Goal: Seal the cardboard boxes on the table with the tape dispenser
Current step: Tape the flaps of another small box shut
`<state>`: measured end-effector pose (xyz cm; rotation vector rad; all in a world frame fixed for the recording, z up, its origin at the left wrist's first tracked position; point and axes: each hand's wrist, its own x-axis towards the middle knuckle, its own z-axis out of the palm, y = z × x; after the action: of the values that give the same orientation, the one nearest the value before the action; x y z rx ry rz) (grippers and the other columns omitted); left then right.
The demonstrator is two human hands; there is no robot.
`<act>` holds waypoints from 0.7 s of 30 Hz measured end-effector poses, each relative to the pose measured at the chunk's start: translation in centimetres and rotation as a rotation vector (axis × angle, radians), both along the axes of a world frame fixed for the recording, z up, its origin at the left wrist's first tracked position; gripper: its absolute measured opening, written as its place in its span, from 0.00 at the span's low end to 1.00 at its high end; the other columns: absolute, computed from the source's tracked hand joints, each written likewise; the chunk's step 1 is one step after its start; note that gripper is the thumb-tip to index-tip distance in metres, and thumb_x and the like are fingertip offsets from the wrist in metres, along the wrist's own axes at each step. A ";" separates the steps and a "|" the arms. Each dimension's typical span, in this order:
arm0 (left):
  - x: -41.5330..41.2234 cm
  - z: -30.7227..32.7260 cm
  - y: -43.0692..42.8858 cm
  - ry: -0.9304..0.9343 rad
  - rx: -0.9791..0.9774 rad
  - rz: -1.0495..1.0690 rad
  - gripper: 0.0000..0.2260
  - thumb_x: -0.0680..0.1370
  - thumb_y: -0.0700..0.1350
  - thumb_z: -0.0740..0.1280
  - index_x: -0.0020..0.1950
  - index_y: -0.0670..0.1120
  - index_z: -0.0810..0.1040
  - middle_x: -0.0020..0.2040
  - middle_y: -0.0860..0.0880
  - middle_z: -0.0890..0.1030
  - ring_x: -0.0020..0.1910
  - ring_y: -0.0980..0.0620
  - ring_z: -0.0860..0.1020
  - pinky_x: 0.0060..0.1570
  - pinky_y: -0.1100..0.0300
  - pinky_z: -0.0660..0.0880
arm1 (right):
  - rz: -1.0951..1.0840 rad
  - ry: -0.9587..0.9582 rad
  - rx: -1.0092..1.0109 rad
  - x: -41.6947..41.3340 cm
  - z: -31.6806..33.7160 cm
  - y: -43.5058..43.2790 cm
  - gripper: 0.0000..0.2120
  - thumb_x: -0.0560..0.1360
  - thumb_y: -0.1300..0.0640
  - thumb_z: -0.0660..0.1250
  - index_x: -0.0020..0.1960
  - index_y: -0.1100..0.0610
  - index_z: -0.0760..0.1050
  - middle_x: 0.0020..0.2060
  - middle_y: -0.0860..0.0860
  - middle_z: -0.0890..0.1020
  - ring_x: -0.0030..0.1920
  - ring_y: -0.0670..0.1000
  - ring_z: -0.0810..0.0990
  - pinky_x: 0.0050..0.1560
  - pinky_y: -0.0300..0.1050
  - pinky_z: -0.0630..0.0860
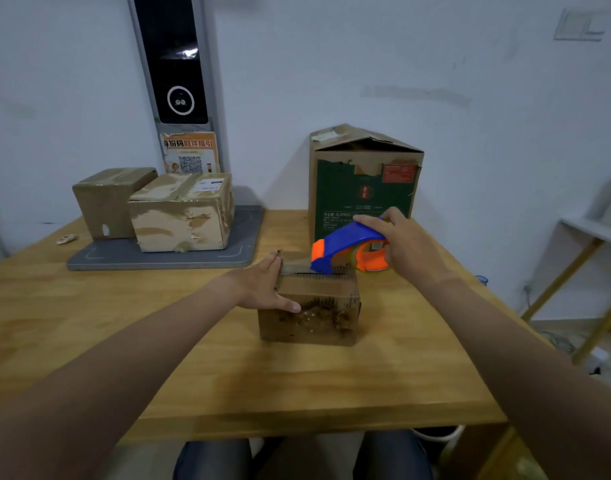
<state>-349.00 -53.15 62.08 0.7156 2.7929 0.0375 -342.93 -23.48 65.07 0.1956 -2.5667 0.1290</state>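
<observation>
A small brown cardboard box (314, 317) stands in the middle of the wooden table (227, 382). My left hand (262, 289) presses flat against its left side, fingers straight and thumb lying across the front face. My right hand (406, 245) grips the blue and orange tape dispenser (345, 249), whose front end rests on the box's top. A tall green-printed box (361, 188) with loosely raised flaps stands just behind. Two taped brown boxes (179, 211) sit at the back left.
The two taped boxes rest on a grey mat (165, 259). A dark panel with a QR poster (191, 152) leans on the wall behind them. A small pale object (65, 239) lies at the far left. A white shelf (595, 233) stands off the table's right side.
</observation>
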 end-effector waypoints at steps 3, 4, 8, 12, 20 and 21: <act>0.0 0.3 0.3 -0.005 -0.011 0.001 0.61 0.67 0.78 0.65 0.82 0.47 0.36 0.82 0.52 0.33 0.82 0.44 0.52 0.75 0.43 0.61 | -0.025 -0.007 -0.027 0.8 -0.2 1.5 0.35 0.76 0.67 0.67 0.77 0.42 0.64 0.59 0.53 0.71 0.51 0.54 0.76 0.47 0.48 0.79; 0.0 0.3 0.4 -0.006 -0.016 0.000 0.61 0.67 0.79 0.64 0.82 0.48 0.35 0.82 0.52 0.33 0.82 0.44 0.53 0.76 0.44 0.61 | -0.030 -0.013 -0.027 0.9 -0.5 1.5 0.36 0.76 0.67 0.67 0.76 0.42 0.64 0.59 0.53 0.71 0.52 0.54 0.76 0.47 0.48 0.79; -0.1 0.4 -0.3 -0.005 -0.058 0.004 0.62 0.66 0.81 0.62 0.82 0.47 0.35 0.82 0.52 0.33 0.82 0.44 0.53 0.76 0.45 0.61 | -0.051 -0.044 -0.060 0.6 -1.5 0.7 0.36 0.76 0.69 0.65 0.76 0.40 0.63 0.57 0.51 0.71 0.49 0.52 0.74 0.44 0.45 0.77; 0.2 0.8 -2.0 0.038 -0.114 0.009 0.60 0.67 0.81 0.60 0.82 0.47 0.35 0.82 0.52 0.34 0.81 0.45 0.54 0.76 0.46 0.62 | -0.047 -0.052 -0.113 -0.1 -1.7 -0.9 0.37 0.76 0.69 0.65 0.75 0.38 0.63 0.56 0.49 0.70 0.49 0.51 0.75 0.47 0.47 0.79; 0.4 1.4 -8.4 -0.003 -0.160 0.096 0.59 0.67 0.80 0.59 0.82 0.48 0.34 0.81 0.53 0.31 0.82 0.46 0.52 0.76 0.46 0.59 | 0.037 -0.114 -0.200 -1.7 -3.0 -6.8 0.36 0.77 0.68 0.64 0.76 0.39 0.62 0.58 0.50 0.69 0.51 0.52 0.76 0.51 0.47 0.79; 0.3 1.4 -9.0 -0.009 -0.152 0.098 0.59 0.68 0.80 0.59 0.82 0.48 0.34 0.81 0.52 0.31 0.82 0.46 0.50 0.77 0.46 0.57 | 0.040 -0.109 -0.213 -1.9 -3.2 -7.3 0.35 0.78 0.69 0.64 0.76 0.39 0.63 0.58 0.50 0.69 0.51 0.52 0.75 0.51 0.46 0.78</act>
<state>-348.67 -62.14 63.50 0.5412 2.7829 -0.1514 -344.81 -30.75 61.86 0.1631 -2.6345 0.4366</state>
